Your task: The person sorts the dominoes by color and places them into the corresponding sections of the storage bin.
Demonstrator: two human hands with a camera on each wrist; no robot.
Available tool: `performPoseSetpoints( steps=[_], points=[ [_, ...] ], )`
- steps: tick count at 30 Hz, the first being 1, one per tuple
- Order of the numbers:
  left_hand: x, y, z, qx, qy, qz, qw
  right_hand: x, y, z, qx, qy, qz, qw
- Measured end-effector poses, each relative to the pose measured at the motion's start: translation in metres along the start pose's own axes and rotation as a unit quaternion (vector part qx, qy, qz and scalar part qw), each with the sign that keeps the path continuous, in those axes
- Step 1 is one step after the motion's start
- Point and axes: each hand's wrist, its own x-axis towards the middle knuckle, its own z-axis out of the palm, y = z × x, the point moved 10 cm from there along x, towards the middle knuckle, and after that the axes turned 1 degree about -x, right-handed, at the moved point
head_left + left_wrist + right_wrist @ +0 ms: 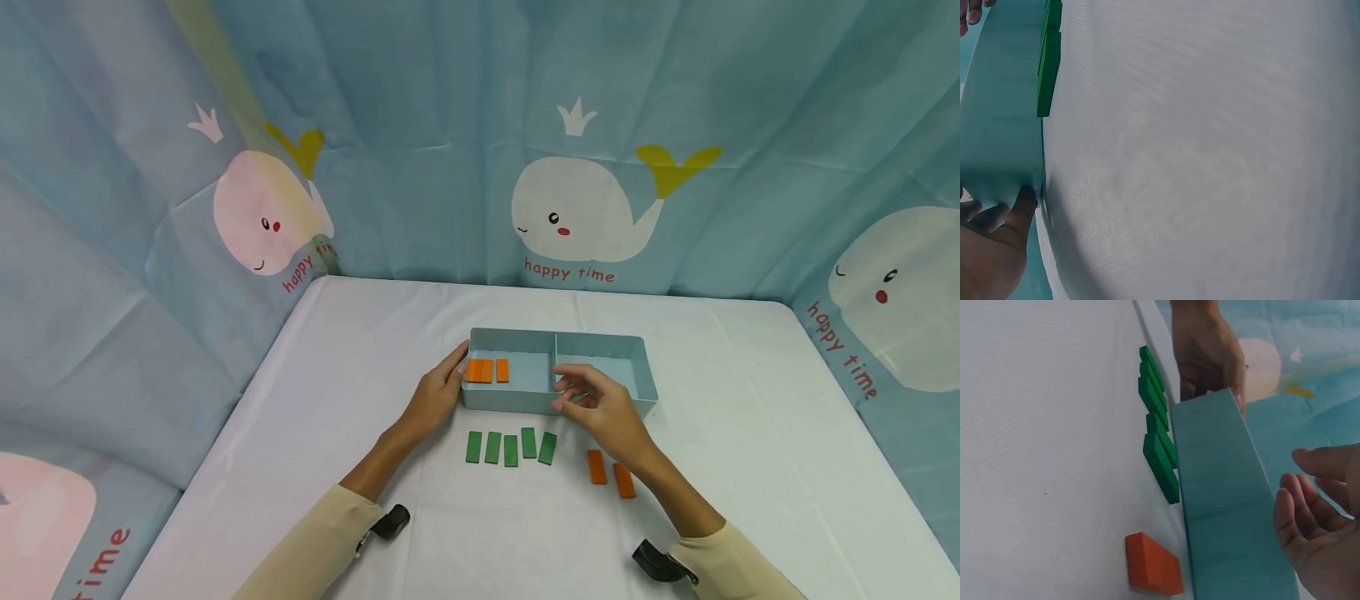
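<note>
My left hand (435, 398) holds the left end of a blue-grey two-compartment box (517, 402). In the left wrist view, its fingertips (1025, 192) touch the end wall. Several orange tiles (502, 371) lie at the left of the left compartment. Over the front wall near the divider (556, 354), my right hand (606, 414) has loosely bent fingers and holds nothing. The right wrist view shows a gap between thumb and fingers. Below the right hand, two orange tiles (596, 467) lie on the table, one partly overlapped by the forearm.
Several green tiles (511, 451) stand in a loose row on the white tablecloth (360, 333), just in front of the box. A blue curtain (420, 208) with printed whales hangs behind the table and along its sides.
</note>
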Motion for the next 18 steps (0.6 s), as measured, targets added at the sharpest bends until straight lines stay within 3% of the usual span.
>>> performPoseSetpoints(
  steps=[18],
  points=[
    [0.000, 0.000, 0.001, 0.001, -0.003, 0.003, 1.0000, -0.025, 0.018, -0.009, -0.017, -0.029, 0.036, 0.999]
  ],
)
